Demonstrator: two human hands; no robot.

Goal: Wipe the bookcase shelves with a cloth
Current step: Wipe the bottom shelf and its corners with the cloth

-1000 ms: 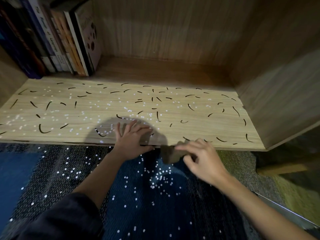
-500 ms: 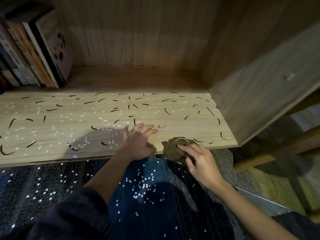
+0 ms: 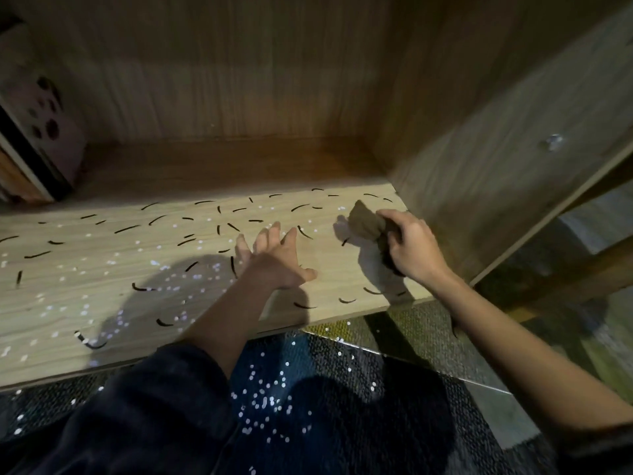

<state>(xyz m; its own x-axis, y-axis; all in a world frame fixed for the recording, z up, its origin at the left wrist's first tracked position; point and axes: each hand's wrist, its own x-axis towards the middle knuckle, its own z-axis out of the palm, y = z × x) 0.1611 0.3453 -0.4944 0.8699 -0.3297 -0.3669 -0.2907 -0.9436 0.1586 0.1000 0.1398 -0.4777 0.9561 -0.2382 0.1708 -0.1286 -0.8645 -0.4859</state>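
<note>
Right hand [image 3: 414, 250] grips the bunched cloth [image 3: 366, 222]; left hand [image 3: 274, 258] rests flat, fingers [image 3: 274, 231] spread, on the shelf [image 3: 102, 279]. Risk: sweeping outward likely drops debris [image 3: 126, 229] onto the rug [image 3: 342, 368].

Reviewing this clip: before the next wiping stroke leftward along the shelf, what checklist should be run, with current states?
1. Cloth gripped in right hand: ok.
2. Cloth pressed on the shelf: cannot tell.
3. Start at the right end, beside the side panel: ok.
4. Path leftward free: not ok, left hand rests flat on the shelf.
5. Shelf clean: not ok, dark strands and white specks lie across it.
6. Books out of the way: ok, far left at the back.
</note>
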